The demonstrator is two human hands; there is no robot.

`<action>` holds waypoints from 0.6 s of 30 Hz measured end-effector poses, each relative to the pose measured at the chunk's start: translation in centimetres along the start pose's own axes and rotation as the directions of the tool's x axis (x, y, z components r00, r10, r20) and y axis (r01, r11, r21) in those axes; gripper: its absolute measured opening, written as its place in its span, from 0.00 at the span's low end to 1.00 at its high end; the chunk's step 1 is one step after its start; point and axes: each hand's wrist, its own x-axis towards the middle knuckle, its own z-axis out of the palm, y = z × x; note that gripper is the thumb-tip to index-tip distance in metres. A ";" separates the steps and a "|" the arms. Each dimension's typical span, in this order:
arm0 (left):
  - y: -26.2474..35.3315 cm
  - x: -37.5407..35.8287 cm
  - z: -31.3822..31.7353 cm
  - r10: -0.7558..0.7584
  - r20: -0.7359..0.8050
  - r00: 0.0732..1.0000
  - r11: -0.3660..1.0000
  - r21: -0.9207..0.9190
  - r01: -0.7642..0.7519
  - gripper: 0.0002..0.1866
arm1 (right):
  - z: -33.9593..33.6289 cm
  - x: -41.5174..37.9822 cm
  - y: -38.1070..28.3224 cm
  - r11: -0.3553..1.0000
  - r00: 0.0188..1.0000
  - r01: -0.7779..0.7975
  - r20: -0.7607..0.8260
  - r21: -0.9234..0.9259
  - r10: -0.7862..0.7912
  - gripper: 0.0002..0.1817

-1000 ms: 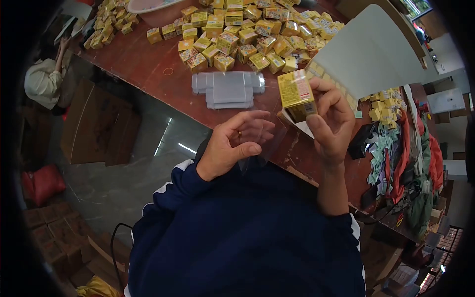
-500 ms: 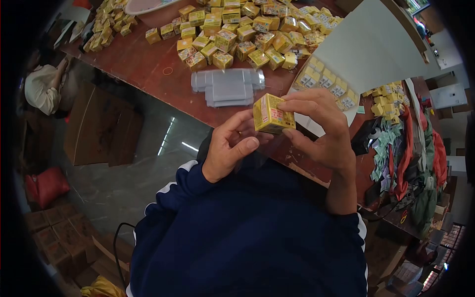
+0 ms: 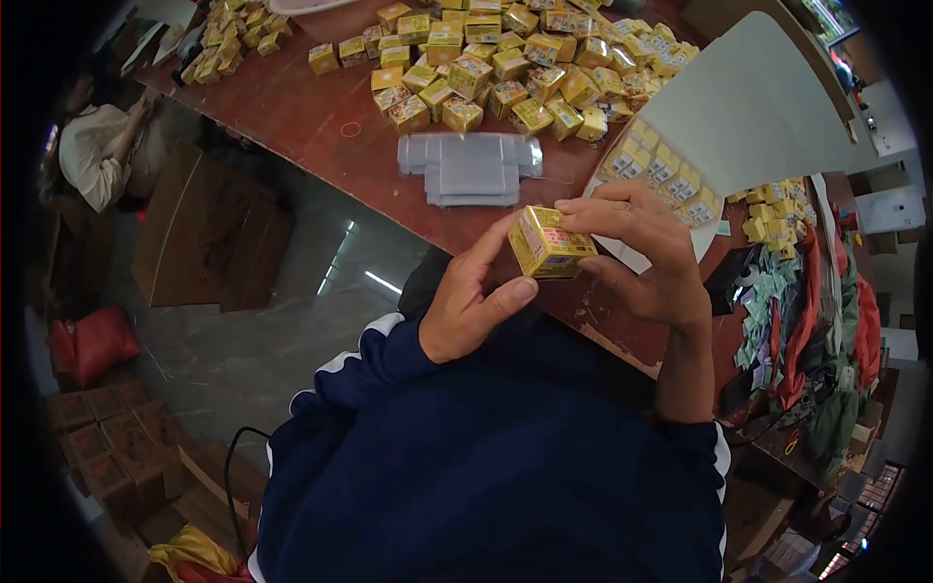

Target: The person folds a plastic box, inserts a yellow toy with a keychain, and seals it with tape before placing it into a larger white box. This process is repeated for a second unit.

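Note:
A small yellow printed box [image 3: 550, 243] is held above the table's near edge, tilted, with red print on one face. My right hand [image 3: 651, 248] grips it from the right, fingers over its top and thumb at its lower right. On the other side my left hand [image 3: 470, 309] closes against it, fingers along the left edge and thumb near the bottom corner. Just beyond the hands lies a flattened clear plastic package [image 3: 472, 175]. To the right, an open white carton [image 3: 753, 112] contains rows of small yellow boxes [image 3: 659, 167], partly hidden by my right hand.
A large heap of yellow boxes [image 3: 510, 83] covers the far part of the red table [image 3: 321, 136]. More boxes [image 3: 780, 212] and cloth lie at right. Large brown cartons [image 3: 209, 233] stand on the floor at left, near a seated person [image 3: 97, 155]. A rubber band [image 3: 351, 129] lies on the table.
The camera view has shifted slightly. The left fingers and thumb have come up against the yellow box, which has turned a little; the right hand keeps its grip.

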 end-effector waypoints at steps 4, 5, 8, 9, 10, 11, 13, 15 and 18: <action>-0.1 0.1 0.1 0.030 0.012 0.999 0.994 0.109 -0.031 0.37 | 0.9 -0.5 0.8 0.986 0.998 -0.057 0.037 0.154 0.052 0.20; 0.0 0.0 0.1 0.028 0.008 1.000 0.994 0.109 -0.029 0.37 | 1.2 -0.6 0.7 0.971 0.994 -0.104 0.044 0.214 0.097 0.19; 0.2 -0.1 0.2 0.029 -0.019 0.999 0.997 0.069 -0.028 0.36 | 1.6 -0.6 0.4 0.993 0.999 -0.040 -0.002 0.115 0.040 0.16; 0.2 -0.2 0.1 0.031 -0.022 0.999 0.994 0.105 -0.029 0.36 | 1.8 -0.6 0.3 0.992 0.999 -0.042 -0.002 0.116 0.043 0.16; 0.2 -0.2 0.1 0.035 -0.024 0.999 0.989 0.142 -0.032 0.36 | 1.9 -0.6 0.1 0.994 0.999 -0.034 -0.009 0.105 0.036 0.15; 0.3 -0.2 0.1 0.034 -0.022 0.999 0.989 0.143 -0.031 0.36 | 2.0 -0.7 0.1 0.995 0.999 -0.027 -0.018 0.095 0.029 0.14; 0.3 -0.2 0.1 0.011 -0.013 1.000 0.991 0.137 -0.009 0.36 | 2.0 -0.7 0.0 0.995 0.999 -0.029 -0.015 0.094 0.031 0.14; 0.2 -0.3 0.4 -0.003 -0.022 1.000 0.993 0.120 0.005 0.36 | 1.9 -0.8 -0.1 0.995 0.999 -0.031 -0.011 0.095 0.032 0.13; 0.3 -0.4 0.4 -0.012 -0.026 1.000 0.991 0.133 0.016 0.36 | 1.9 -1.0 -0.1 0.996 1.000 -0.021 -0.002 0.083 0.021 0.12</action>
